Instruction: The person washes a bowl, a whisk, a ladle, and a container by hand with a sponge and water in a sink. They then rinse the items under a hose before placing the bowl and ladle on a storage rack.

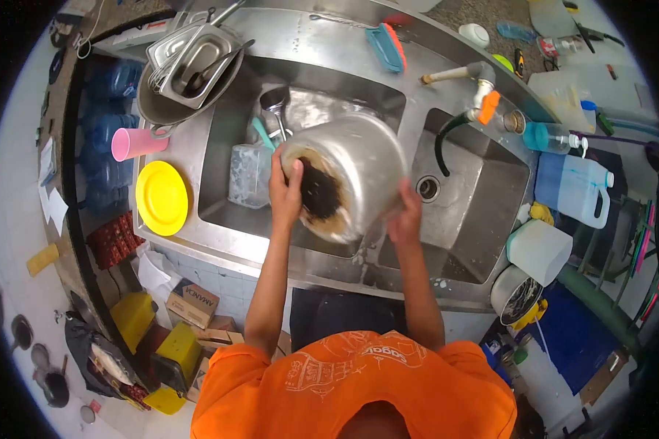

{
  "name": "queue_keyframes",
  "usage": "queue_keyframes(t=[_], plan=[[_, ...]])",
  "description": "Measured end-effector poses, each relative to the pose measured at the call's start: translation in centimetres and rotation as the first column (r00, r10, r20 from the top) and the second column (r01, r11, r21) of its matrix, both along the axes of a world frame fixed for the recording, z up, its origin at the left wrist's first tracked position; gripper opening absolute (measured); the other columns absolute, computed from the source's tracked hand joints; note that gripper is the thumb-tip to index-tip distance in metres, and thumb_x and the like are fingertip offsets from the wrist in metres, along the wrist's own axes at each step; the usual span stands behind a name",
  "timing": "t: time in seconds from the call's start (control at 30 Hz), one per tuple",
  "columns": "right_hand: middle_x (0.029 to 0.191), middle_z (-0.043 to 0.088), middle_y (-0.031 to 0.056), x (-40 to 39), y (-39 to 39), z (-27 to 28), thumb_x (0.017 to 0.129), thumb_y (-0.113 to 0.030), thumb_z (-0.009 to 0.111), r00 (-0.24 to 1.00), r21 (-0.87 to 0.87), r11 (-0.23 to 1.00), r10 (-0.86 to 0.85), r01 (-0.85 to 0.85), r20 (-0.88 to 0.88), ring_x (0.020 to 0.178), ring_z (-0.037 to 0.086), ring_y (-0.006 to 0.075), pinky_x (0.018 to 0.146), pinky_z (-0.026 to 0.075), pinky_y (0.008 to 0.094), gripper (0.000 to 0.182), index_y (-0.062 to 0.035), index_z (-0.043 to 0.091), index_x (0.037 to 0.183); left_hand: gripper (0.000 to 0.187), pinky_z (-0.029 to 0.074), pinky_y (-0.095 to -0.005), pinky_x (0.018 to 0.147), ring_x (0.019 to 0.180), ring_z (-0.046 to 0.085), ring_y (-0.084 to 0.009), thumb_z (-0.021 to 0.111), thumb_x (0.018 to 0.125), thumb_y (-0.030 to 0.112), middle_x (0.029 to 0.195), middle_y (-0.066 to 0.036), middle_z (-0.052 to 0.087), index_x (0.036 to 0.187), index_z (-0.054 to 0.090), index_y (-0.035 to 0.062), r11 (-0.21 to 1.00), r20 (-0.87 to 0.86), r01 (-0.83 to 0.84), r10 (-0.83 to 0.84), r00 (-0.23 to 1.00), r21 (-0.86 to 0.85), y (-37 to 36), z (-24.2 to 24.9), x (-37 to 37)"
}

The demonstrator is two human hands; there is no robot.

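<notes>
Over the left sink basin point(220, 146), a big aluminium pot point(351, 172) is held tipped on its side, mouth toward the person, base pointing away toward the tap point(476, 84); long axis runs near-to-far. Left hand point(285, 192) clenched on a dark scrubber point(318, 192), pressed inside the mouth. Right hand point(405, 218) spread flat against the pot's outer wall, probably bracing it against scrub force.
</notes>
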State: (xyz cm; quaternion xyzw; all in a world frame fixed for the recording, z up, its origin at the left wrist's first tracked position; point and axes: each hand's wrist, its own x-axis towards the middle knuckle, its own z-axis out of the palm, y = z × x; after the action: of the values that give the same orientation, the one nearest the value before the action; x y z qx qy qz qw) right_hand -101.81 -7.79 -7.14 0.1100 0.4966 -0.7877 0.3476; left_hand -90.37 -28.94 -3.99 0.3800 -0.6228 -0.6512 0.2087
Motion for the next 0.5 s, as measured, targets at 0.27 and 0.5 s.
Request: queue_keyframes(t=[0.27,0.5], plan=[[0.103,0.06,0.0077,-3.0,21.2,8.1,0.093,-0.03,0.054,0.949,0.339,0.923,-0.076,0.183,-0.306,0.096,0.056,0.0171,0.084,0.044,0.0323,0.034,0.0007,0.06,0.106,0.045,0.027,-0.0395,0.107,0.13,0.036,-0.0344,0.049,0.093,0.02,0.139,-0.02,0.038,0.135,0.041,0.0041,0.9,-0.054,0.32,-0.35,0.935,-0.295,18.2,4.9,-6.5],[0.098,0.064,0.0128,-9.1,21.8,-7.4,0.095,-0.031,0.049,0.913,0.773,0.63,0.266,0.078,-0.308,0.09,0.057,0.0175,0.081,0.043,0.0304,0.039,0.0041,0.059,0.108,0.043,0.025,-0.0475,0.107,0.13,0.033,-0.0386,0.049,0.092,0.025,0.143,-0.017,0.035,0.132,0.046,0.0105,0.613,0.262,0.682,-0.636,0.726,-0.4,30.3,-9.1,-13.4]])
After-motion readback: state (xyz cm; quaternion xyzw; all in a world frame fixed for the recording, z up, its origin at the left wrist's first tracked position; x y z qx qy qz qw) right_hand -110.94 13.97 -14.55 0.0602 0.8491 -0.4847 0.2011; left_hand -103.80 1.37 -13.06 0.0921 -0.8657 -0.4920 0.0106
